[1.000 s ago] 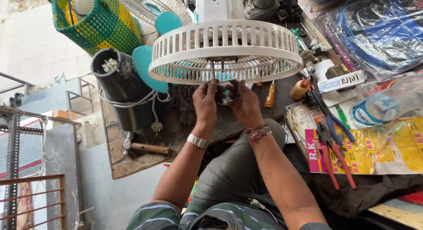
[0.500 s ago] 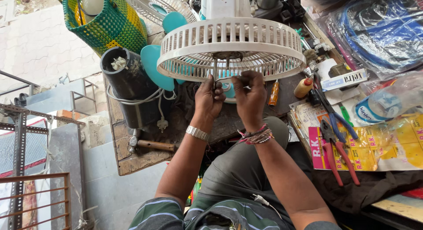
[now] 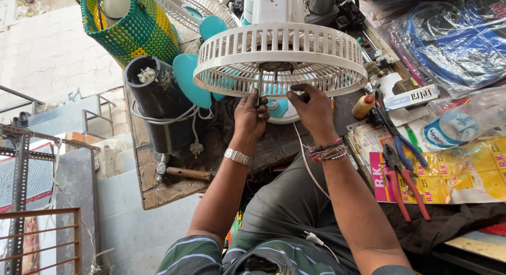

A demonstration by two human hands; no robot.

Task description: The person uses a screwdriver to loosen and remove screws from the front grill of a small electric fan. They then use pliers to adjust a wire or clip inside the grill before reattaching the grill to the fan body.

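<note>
A white plastic fan guard (image 3: 279,56) stands on the workbench, attached to the white fan body (image 3: 278,6) behind it. My left hand (image 3: 249,116) is under the guard's near rim, pinching a thin dark rod or wire (image 3: 260,84) that runs up to the hub. My right hand (image 3: 313,109) is beside it, fingers closed on something small at the rim's underside; what it grips is hidden. A thin white wire (image 3: 305,153) trails from my hands down over my lap. Teal fan blades (image 3: 188,80) lie behind the guard.
A black cylindrical motor casing (image 3: 158,103) with a cord and plug stands at the left. A green and yellow woven basket (image 3: 132,22) is behind it. Red-handled pliers (image 3: 403,182), a small yellow bottle (image 3: 363,106), plastic packets (image 3: 464,169) and a hammer (image 3: 182,172) lie around.
My view has shifted a little. Both hands have stayed under the guard; the right hand has moved slightly outward along the rim and the left keeps its pinch near the centre.
</note>
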